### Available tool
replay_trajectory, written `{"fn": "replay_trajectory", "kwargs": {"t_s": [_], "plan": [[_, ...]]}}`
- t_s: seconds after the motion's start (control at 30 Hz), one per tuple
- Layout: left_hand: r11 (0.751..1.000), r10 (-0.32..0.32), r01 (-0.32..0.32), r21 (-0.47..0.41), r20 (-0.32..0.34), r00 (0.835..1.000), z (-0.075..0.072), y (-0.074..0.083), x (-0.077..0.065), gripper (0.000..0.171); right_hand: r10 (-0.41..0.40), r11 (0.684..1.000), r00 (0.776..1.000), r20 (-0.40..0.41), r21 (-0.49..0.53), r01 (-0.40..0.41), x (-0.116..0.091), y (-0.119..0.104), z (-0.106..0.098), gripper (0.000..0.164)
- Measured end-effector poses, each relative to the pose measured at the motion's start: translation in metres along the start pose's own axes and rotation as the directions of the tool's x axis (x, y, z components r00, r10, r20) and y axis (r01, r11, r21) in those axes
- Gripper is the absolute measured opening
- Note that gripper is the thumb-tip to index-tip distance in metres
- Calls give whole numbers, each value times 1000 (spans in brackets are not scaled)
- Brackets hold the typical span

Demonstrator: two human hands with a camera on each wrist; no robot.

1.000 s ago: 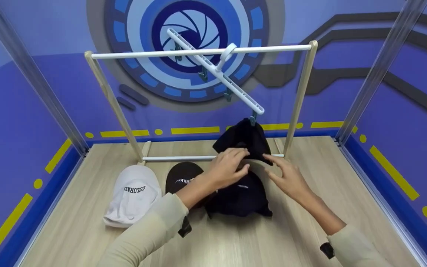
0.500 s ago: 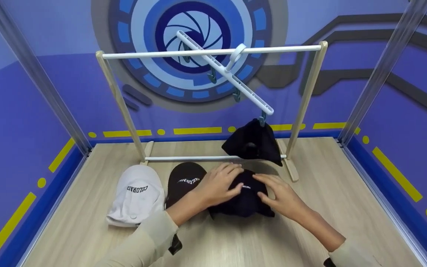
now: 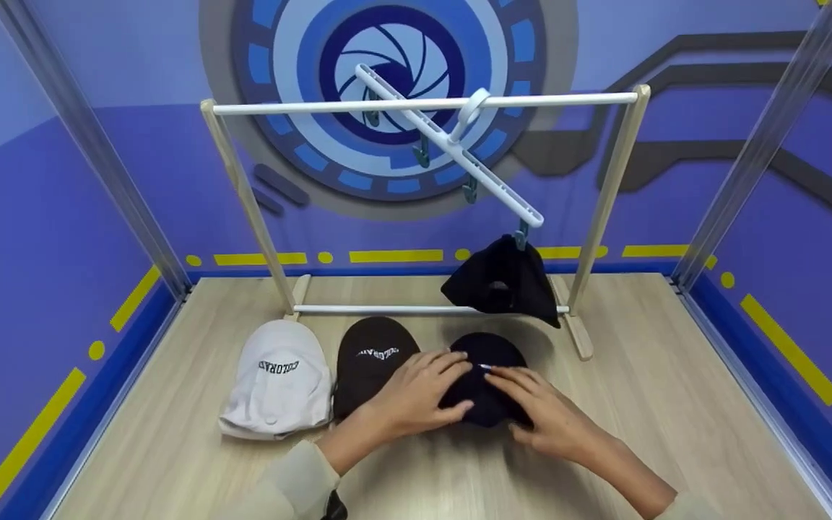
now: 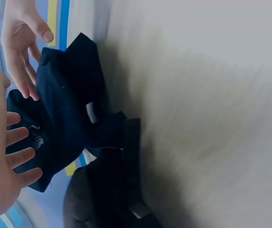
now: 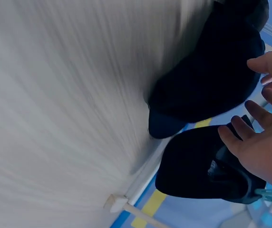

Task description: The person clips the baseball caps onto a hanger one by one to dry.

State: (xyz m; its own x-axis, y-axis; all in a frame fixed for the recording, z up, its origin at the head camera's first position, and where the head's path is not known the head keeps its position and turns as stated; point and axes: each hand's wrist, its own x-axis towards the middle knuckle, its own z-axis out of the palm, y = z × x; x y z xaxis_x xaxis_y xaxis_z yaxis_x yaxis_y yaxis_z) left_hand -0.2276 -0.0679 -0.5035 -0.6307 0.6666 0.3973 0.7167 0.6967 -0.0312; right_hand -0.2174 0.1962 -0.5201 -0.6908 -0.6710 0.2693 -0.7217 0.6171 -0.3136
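A dark navy cap [image 3: 490,348] with a small white mark lies on the table, brim toward the rack. My left hand [image 3: 419,393] is over its left side with fingers spread and lightly bent, and my right hand [image 3: 557,422] is at its right side, fingertips near the white mark. In the right wrist view, the thumb and fingers of the right hand [image 5: 264,142] are apart, beside the navy cap [image 5: 207,76]. The left wrist view has the left hand [image 4: 0,156] with fingers spread. Behind, a black cap [image 3: 535,285] hangs from a clip at the hanger's near end.
A brown cap [image 3: 365,339] and a white cap [image 3: 279,393], both lettered, lie in a row to the left. Beyond them stands a rack with a white top rail [image 3: 300,108] and wooden posts. A white hanger [image 3: 492,180] with several grey-green clips hangs angled from the rail.
Both hands have come down and back from beside the hanging cap to the navy cap on the table. The head view has shifted slightly, so the scene sits further right.
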Motion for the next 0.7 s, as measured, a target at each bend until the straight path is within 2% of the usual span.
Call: {"fn": "replay_trajectory", "kwargs": {"t_s": [0.2, 0.47, 0.7], "plan": [[999, 36, -36, 3, 23, 999, 9, 4, -8, 68, 34, 999, 999, 4, 15, -34, -1, 1, 8, 82], [999, 17, -13, -53, 81, 997, 20, 10, -10, 73, 65, 997, 997, -30, 33, -64, -5, 3, 10, 81], [996, 25, -19, -86, 65, 998, 29, 13, -12, 71, 89, 994, 996, -20, 65, -88, -5, 4, 12, 80]]}}
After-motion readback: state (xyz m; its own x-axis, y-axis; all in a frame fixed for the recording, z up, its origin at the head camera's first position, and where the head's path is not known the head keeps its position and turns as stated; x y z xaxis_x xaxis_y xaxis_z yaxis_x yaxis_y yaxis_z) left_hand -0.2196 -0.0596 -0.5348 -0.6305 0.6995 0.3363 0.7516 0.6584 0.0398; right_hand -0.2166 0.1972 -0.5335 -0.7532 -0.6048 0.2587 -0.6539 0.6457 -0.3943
